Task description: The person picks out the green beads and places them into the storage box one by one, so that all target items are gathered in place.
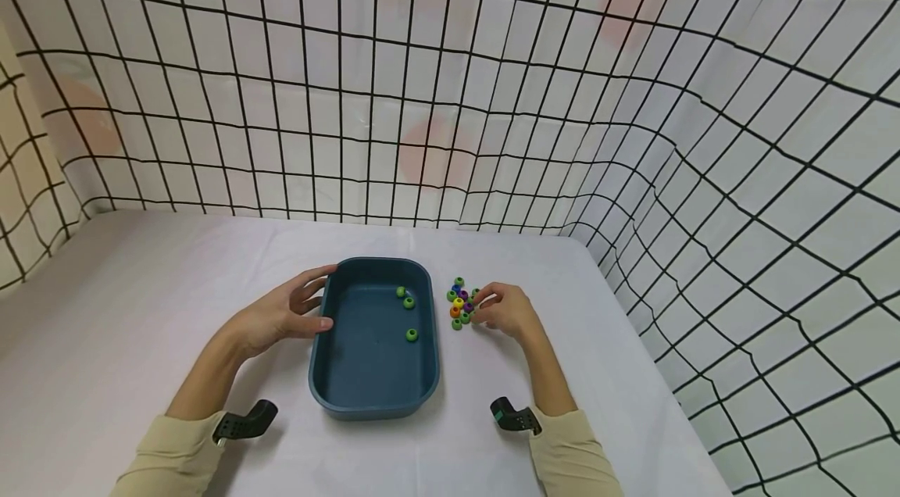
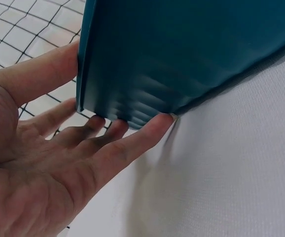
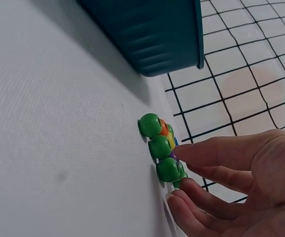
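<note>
Beads (image 1: 458,303) lie right of centre in the head view, immediately left of my nearer right hand (image 1: 508,311), fingers half-bent; from this end I can't tell whether they pinch one. My left hand (image 1: 273,319) loosely touches the tray's (image 1: 366,380) left side.

Teal-blue tray (image 1: 366,364), green, orange, yellow, purple and blue beads (image 1: 458,304), white tablecloth (image 1: 457,442), black-gridded white backdrop (image 1: 357,91), beige sleeves (image 1: 169,454)
</note>
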`<state>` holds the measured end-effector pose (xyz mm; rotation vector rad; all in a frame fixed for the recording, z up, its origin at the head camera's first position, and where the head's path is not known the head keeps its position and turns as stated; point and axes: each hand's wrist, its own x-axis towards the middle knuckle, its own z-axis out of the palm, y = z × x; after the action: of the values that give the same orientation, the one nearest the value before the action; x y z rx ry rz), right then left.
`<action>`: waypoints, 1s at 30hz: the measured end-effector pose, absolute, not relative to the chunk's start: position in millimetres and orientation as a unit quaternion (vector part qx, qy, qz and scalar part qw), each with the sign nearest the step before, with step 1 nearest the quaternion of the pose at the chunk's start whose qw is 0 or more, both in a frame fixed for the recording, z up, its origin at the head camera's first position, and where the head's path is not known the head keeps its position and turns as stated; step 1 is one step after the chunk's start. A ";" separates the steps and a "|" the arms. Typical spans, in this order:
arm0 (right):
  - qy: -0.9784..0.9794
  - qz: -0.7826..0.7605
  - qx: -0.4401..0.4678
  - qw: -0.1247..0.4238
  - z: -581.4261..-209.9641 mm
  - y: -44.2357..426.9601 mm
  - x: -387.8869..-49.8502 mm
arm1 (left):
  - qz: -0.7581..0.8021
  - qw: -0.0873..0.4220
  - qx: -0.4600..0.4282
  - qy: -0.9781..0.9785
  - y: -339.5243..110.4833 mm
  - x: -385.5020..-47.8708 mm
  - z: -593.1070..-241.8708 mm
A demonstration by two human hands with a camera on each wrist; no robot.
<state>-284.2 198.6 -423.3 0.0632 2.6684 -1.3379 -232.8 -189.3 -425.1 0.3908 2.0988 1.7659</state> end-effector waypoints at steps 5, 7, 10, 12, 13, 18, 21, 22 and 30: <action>0.896 -0.437 0.021 0.078 -427.1 198.8 -285.3 | 0.630 0.186 0.139 0.741 -188.7 -232.3 -425.4; 0.898 -0.433 0.020 0.077 -427.7 199.0 -285.3 | 0.633 0.186 0.139 0.738 -188.7 -232.2 -425.4; 0.900 -0.429 0.018 0.076 -428.5 199.0 -285.6 | 0.636 0.187 0.140 0.736 -188.8 -232.2 -425.7; 0.900 -0.429 0.017 0.074 -428.9 199.1 -285.8 | 0.637 0.187 0.141 0.734 -188.9 -232.4 -425.9; 0.900 -0.429 0.016 0.073 -429.1 199.1 -285.9 | 0.638 0.187 0.142 0.733 -189.0 -232.4 -426.0; 0.902 -0.425 0.017 0.071 -430.2 199.1 -285.9 | 0.639 0.189 0.143 0.732 -189.4 -232.5 -426.3; 0.905 -0.420 0.015 0.068 -430.5 198.5 -285.9 | 0.638 0.189 0.143 0.733 -189.5 -232.3 -426.2; 0.906 -0.419 0.015 0.067 -430.6 198.2 -285.9 | 0.638 0.189 0.142 0.733 -189.5 -232.3 -426.2; 0.911 -0.407 0.020 0.064 -429.4 196.8 -284.4 | 0.636 0.188 0.133 0.736 -188.9 -231.6 -425.7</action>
<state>-284.4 196.8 -429.4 0.0595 2.7499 -1.2297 -231.6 -188.9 -425.7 0.3751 2.0719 1.7910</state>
